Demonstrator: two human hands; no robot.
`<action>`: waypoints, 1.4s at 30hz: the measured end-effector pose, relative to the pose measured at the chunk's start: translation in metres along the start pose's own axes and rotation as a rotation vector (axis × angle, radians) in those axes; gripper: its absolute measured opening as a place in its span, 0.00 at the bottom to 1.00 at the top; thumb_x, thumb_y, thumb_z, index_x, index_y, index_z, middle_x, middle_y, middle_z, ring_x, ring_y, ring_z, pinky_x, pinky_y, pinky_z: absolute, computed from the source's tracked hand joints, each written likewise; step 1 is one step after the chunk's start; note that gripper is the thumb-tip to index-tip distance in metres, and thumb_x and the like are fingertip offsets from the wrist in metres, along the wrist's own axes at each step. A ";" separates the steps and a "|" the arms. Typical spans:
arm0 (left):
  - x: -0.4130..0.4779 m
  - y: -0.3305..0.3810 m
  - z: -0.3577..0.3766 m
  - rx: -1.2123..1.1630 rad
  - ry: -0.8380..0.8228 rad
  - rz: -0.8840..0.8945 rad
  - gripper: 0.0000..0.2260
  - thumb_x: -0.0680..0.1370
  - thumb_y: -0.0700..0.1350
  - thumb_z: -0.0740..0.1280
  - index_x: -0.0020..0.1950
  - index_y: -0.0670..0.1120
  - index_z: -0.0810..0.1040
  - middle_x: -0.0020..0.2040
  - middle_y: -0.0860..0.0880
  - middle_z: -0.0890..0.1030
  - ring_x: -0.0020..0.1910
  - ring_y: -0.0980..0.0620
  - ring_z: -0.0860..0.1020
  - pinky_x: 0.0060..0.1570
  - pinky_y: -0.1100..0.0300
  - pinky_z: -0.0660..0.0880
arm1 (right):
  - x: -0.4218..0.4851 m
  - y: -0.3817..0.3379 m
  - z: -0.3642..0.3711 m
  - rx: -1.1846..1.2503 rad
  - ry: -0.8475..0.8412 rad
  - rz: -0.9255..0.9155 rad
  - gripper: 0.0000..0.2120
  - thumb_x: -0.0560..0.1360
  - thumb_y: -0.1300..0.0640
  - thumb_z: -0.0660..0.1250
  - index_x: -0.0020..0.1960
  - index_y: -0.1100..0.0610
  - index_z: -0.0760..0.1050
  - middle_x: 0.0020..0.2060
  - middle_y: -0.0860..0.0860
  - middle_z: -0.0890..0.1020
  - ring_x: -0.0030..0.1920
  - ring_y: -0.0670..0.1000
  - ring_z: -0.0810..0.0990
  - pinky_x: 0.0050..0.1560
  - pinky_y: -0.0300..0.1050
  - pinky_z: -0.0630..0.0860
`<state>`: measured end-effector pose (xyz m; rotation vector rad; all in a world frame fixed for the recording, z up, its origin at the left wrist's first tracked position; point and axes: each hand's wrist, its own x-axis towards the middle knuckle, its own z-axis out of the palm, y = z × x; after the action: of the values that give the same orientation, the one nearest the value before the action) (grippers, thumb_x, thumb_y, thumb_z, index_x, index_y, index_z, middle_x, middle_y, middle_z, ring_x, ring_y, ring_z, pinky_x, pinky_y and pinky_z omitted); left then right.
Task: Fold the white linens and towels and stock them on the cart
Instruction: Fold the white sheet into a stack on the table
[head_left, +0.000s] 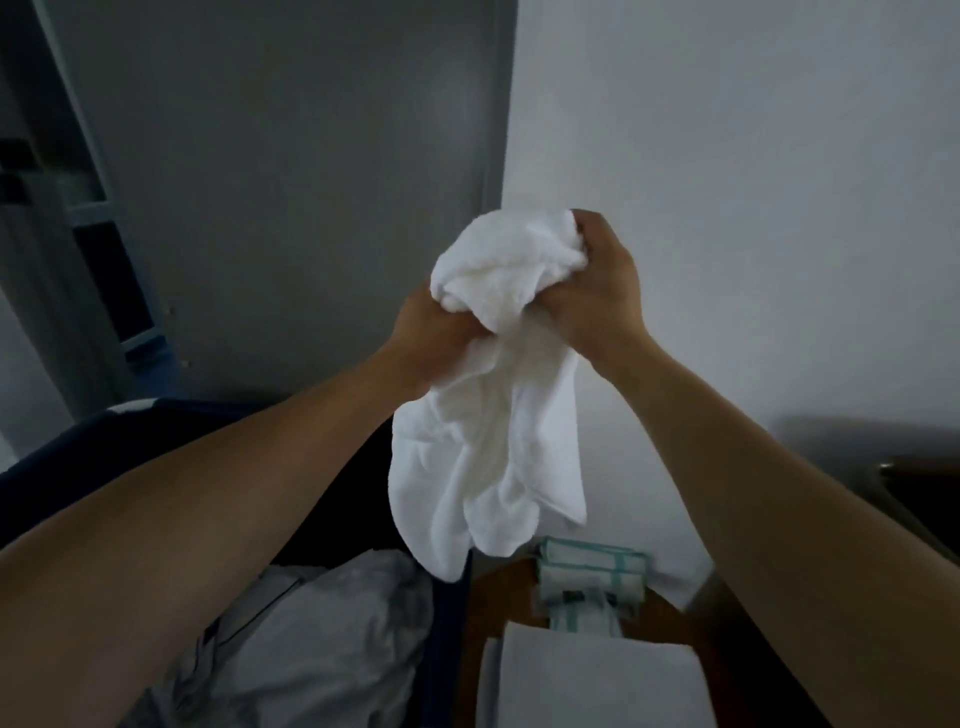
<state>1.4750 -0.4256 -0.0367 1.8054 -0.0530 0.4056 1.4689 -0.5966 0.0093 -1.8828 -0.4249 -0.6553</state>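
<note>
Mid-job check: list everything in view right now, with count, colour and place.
towel: one, white, crumpled, held up at centre, hanging loose
folded linen: one stack, white, bottom centre on the brown surface
striped packs: a few, white with teal bands, just beyond the folded linen
loose linen: one heap, greyish white, lower left
dark blue bin: one, around the loose linen
brown surface: one, bottom centre
door: one, grey, upper left
wall: white, upper right
left hand: grips the towel
right hand: grips the towel

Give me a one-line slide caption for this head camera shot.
Left hand and right hand grip a bunched white towel above folded white linens.
</note>
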 end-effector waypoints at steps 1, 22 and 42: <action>-0.003 0.009 0.009 -0.036 0.008 -0.001 0.08 0.70 0.40 0.72 0.40 0.52 0.76 0.35 0.53 0.81 0.30 0.61 0.80 0.26 0.67 0.75 | -0.003 0.000 -0.019 0.070 -0.046 0.013 0.29 0.64 0.49 0.75 0.63 0.43 0.71 0.54 0.42 0.79 0.53 0.44 0.80 0.54 0.43 0.80; -0.042 -0.001 0.138 -0.446 -0.340 -0.440 0.24 0.64 0.63 0.75 0.54 0.50 0.82 0.46 0.50 0.86 0.49 0.46 0.84 0.50 0.48 0.80 | -0.140 0.136 -0.164 -0.313 -0.138 0.593 0.09 0.73 0.54 0.75 0.51 0.56 0.81 0.45 0.54 0.84 0.47 0.58 0.83 0.50 0.55 0.79; -0.139 -0.110 0.195 1.051 -1.007 0.226 0.18 0.77 0.58 0.63 0.60 0.47 0.76 0.58 0.47 0.80 0.54 0.46 0.78 0.51 0.55 0.75 | -0.198 0.205 -0.158 -0.248 -0.203 0.923 0.07 0.74 0.56 0.74 0.44 0.58 0.78 0.41 0.53 0.81 0.40 0.52 0.79 0.39 0.44 0.75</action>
<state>1.4196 -0.6040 -0.2232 2.8848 -0.8853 -0.4750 1.3905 -0.8206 -0.2143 -2.1110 0.4249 0.1135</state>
